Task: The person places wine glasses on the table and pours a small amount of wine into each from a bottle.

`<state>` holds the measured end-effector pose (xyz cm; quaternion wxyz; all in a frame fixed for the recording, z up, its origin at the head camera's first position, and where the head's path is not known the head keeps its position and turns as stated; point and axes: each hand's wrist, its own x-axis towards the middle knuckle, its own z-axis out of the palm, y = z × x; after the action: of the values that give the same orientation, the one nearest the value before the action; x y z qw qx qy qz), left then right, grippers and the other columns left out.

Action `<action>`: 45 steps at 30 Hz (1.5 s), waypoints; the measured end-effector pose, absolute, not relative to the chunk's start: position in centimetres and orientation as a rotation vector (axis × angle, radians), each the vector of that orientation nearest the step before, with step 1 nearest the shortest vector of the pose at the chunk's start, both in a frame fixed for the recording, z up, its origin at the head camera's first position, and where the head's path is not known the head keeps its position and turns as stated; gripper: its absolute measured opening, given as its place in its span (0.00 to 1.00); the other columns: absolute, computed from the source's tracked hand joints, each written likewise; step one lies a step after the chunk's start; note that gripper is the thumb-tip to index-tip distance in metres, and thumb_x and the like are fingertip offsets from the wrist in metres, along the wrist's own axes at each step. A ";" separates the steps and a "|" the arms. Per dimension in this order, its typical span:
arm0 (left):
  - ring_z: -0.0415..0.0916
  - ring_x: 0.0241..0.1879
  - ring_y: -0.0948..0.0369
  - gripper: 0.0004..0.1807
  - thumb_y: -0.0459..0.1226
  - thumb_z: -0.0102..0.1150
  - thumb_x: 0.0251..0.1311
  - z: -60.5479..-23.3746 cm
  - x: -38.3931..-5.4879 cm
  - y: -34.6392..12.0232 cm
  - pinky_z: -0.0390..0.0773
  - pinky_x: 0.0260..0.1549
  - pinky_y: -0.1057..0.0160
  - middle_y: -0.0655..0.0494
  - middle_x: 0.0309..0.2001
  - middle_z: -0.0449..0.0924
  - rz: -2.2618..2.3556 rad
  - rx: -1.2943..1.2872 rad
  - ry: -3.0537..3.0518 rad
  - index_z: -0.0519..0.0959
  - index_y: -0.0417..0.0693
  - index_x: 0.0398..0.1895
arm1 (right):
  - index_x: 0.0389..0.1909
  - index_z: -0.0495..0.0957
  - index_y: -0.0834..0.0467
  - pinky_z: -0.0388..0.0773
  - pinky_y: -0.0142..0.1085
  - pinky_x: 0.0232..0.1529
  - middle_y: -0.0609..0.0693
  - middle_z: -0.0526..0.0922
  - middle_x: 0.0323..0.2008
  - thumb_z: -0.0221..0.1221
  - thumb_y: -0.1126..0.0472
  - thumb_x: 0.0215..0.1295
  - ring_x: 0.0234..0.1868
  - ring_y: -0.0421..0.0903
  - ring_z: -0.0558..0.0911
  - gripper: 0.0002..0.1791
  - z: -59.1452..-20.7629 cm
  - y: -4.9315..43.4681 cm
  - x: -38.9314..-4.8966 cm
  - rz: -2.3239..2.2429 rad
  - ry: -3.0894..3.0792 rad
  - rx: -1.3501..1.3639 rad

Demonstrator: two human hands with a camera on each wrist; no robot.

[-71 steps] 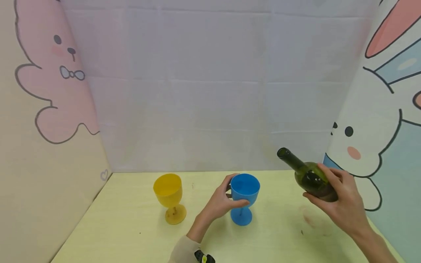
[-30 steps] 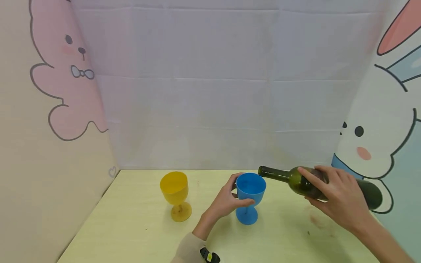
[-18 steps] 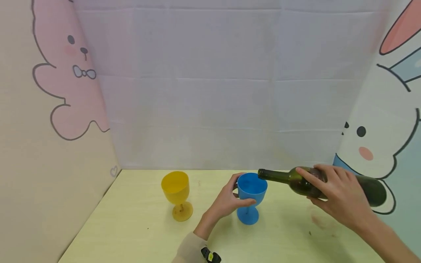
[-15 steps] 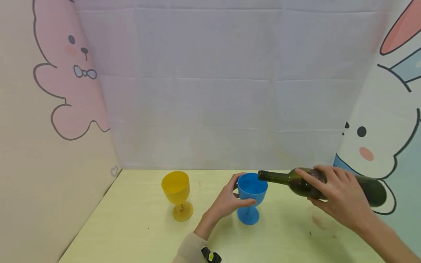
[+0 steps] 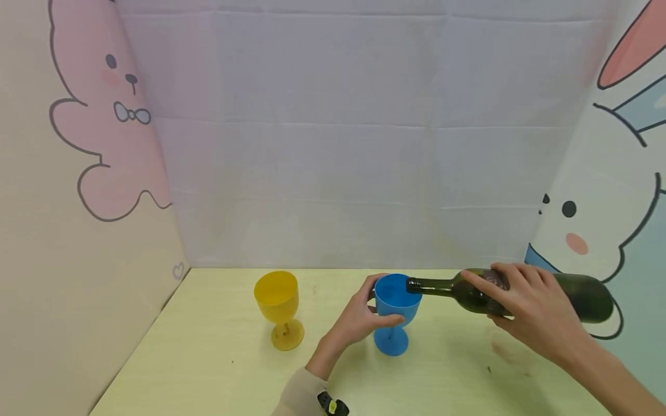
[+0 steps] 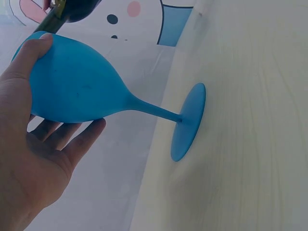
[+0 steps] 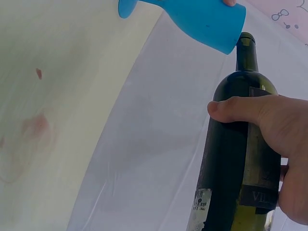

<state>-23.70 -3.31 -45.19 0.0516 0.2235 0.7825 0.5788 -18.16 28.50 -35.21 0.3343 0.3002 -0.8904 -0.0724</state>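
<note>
My left hand (image 5: 356, 316) grips the bowl of a blue goblet (image 5: 398, 300), thumb on the near side and fingers behind. The goblet stands upright; its foot (image 6: 188, 122) rests on the table in the left wrist view. My right hand (image 5: 538, 312) holds a dark green wine bottle (image 5: 583, 297) round its body, lying nearly level with the base out to the right. The bottle's mouth is at the goblet's right rim, over its opening. In the right wrist view the bottle neck (image 7: 247, 55) sits beside the goblet's rim. No liquid is visible.
A yellow goblet (image 5: 277, 300) stands upright to the left of my left hand. The pale yellow table (image 5: 198, 358) has reddish smudges (image 7: 38, 126) on the right. A white cloth (image 5: 312, 144) hangs behind, between side walls with cartoon animals.
My right hand has brought the bottle leftward to the blue goblet and tipped it from neck-up to nearly level, its mouth lowering over the rim. My left hand stays on the goblet.
</note>
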 end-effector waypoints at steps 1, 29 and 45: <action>0.71 0.64 0.52 0.42 0.52 0.71 0.54 -45.2 -23.7 -3.3 0.80 0.55 0.52 0.60 0.68 0.69 1.760 0.679 2.381 0.59 0.75 0.70 | 0.71 0.66 0.36 0.73 0.60 0.47 0.59 0.77 0.50 0.83 0.51 0.21 0.47 0.61 0.76 0.63 -35.2 28.5 -18.2 -0.190 -2.322 0.788; 0.71 0.63 0.58 0.42 0.50 0.72 0.55 -45.2 -23.9 -3.4 0.79 0.53 0.62 0.63 0.67 0.70 1.784 0.739 2.359 0.60 0.73 0.70 | 0.71 0.65 0.36 0.72 0.59 0.47 0.60 0.76 0.51 0.83 0.50 0.19 0.48 0.62 0.75 0.65 -34.1 28.5 -18.3 -0.263 -2.311 0.818; 0.72 0.62 0.56 0.42 0.50 0.72 0.55 -45.2 -23.9 -3.4 0.80 0.54 0.60 0.62 0.67 0.69 1.783 0.735 2.353 0.60 0.73 0.70 | 0.71 0.65 0.35 0.72 0.59 0.47 0.60 0.76 0.52 0.83 0.50 0.19 0.49 0.62 0.74 0.66 -34.0 28.5 -18.4 -0.263 -2.311 0.823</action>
<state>-23.93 -3.41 -45.24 0.0498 0.2412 0.7725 0.5853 -18.44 28.49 -33.98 0.3309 0.3148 -0.8839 -0.1007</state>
